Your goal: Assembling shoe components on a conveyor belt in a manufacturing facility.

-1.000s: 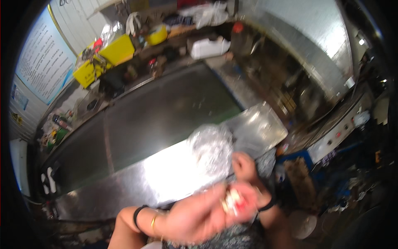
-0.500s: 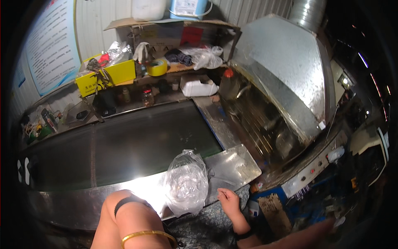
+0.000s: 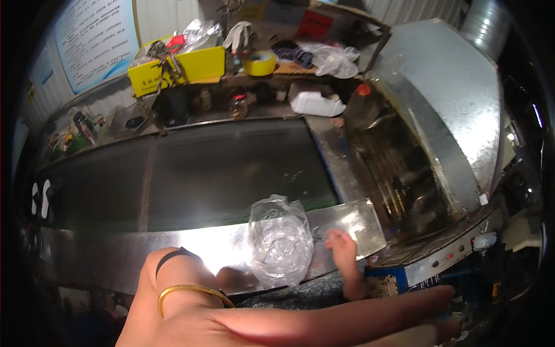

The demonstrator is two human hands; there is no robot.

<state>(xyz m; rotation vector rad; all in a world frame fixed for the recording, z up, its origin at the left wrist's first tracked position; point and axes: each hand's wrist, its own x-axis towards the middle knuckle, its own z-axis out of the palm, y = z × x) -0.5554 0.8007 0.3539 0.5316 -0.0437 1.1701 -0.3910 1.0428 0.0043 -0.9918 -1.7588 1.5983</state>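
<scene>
My left hand [image 3: 347,321] is raised large and close across the lower edge, fingers stretched to the right and apart, holding nothing. A gold bangle [image 3: 188,291] and a dark band circle that bent arm. Beyond it, my right hand [image 3: 341,247] hovers at the right part of the shiny metal ledge [image 3: 199,246], fingers loosely bent and slightly blurred, with nothing visible in them. Close to its fingertips lies a small dark thin piece [image 3: 318,232], too small to name. Left of it sits a clear plastic bag [image 3: 281,243], round and puffed; its contents cannot be made out.
A dark conveyor belt [image 3: 237,179] runs behind the ledge. At right stand a metal hood [image 3: 445,98] and a control strip with buttons [image 3: 442,260]. The back shelf carries a yellow box [image 3: 199,65], a tape roll [image 3: 259,63], a lidded jar [image 3: 238,107] and a white jug [image 3: 315,104].
My left hand has come into view and stretches right across the lower edge. My right hand has moved up to the ledge beside the bag. The whole view has shifted.
</scene>
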